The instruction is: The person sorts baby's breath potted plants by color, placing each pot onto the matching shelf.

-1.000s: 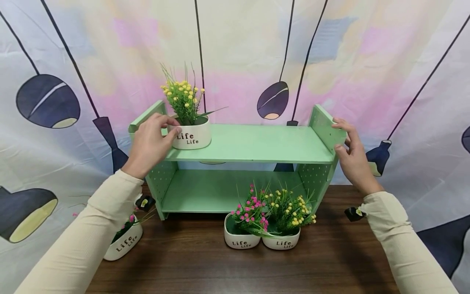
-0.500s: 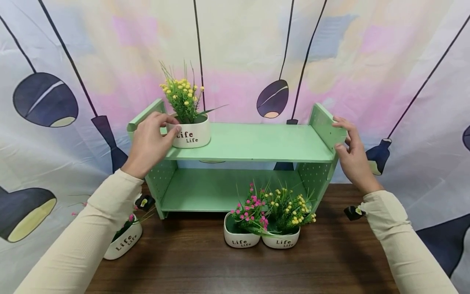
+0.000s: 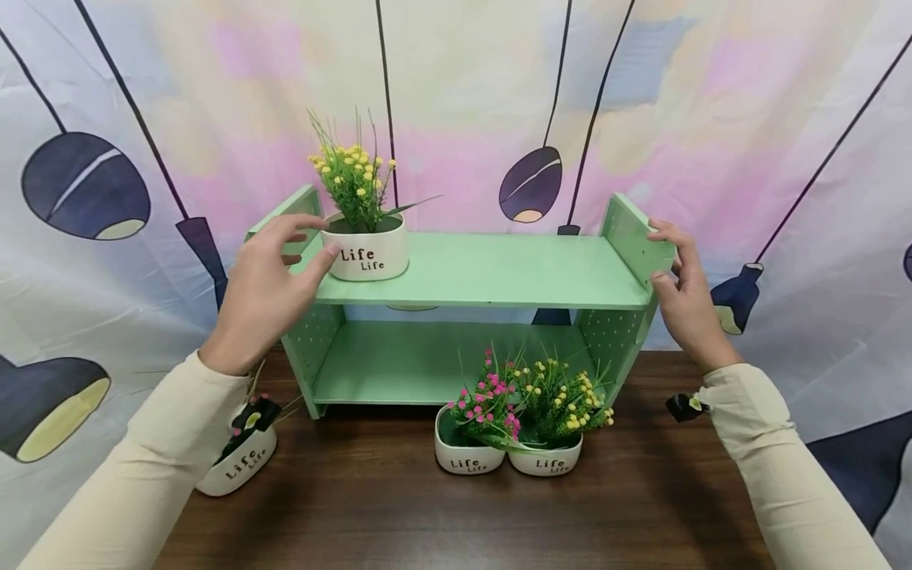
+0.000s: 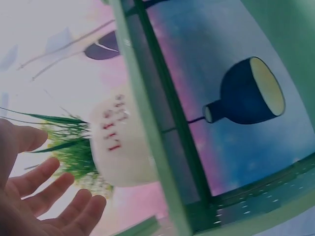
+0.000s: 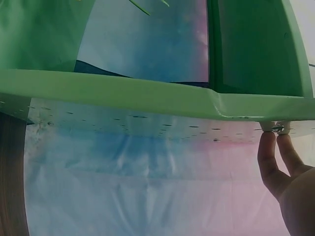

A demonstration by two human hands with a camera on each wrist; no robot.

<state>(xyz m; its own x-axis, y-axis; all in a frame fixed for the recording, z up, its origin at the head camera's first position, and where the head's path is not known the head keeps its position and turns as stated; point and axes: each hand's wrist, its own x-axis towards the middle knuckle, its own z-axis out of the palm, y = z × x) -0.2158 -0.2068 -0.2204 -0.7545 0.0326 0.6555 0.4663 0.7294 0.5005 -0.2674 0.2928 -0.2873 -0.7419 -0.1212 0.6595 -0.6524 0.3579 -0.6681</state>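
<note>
A white oval flowerpot (image 3: 370,257) with yellow flowers stands upright at the left end of the green shelf's top board (image 3: 513,269). My left hand (image 3: 267,285) is beside it, fingers spread and thumb near the pot's left side. The left wrist view shows a gap between this hand (image 4: 54,196) and the flowerpot (image 4: 120,140). At the other end, my right hand (image 3: 687,301) touches the shelf's right side panel (image 3: 634,245). In the right wrist view, fingertips (image 5: 268,140) rest against the panel's outer face; the other fingers are mostly hidden.
Two flowerpots, one with pink flowers (image 3: 470,455) and one with yellow (image 3: 549,459), stand side by side before the shelf on the brown table (image 3: 399,514). Another pink-flowered pot (image 3: 242,463) is partly behind the left sleeve. A patterned curtain (image 3: 456,95) hangs behind.
My left hand has let go of the yellow-flowered pot's rim and drawn back slightly to the left, fingers opening. The right hand stays at the side panel.
</note>
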